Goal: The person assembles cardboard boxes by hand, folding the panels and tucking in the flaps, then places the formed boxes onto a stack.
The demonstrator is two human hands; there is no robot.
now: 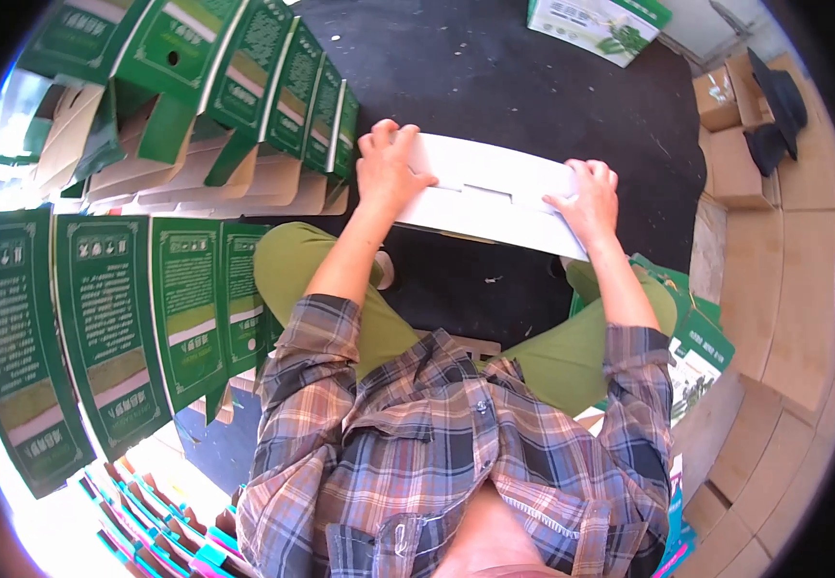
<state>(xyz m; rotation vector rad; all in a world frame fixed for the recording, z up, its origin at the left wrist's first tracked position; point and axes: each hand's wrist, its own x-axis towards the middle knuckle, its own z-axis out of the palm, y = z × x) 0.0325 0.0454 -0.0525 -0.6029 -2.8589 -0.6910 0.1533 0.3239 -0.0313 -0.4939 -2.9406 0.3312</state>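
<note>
A white cardboard box point(499, 169) is in front of me, above my knees, its white face turned up. Across the middle of that face runs a stepped seam where two flaps meet. My left hand point(389, 173) grips the left end, thumb lying on the white face and fingers bent over the far corner. At the other end, my right hand point(588, 204) holds the box in the same way, its thumb pressed near the seam. The underside of the box and some of the fingertips are hidden.
Green printed cartons point(244, 87) with open flaps stand stacked at the left, and more green cartons point(109, 328) stand nearer. A green-and-white box point(600, 27) is at the far right. Brown cartons point(764, 289) line the right side, with a black hat point(774, 106) on them.
</note>
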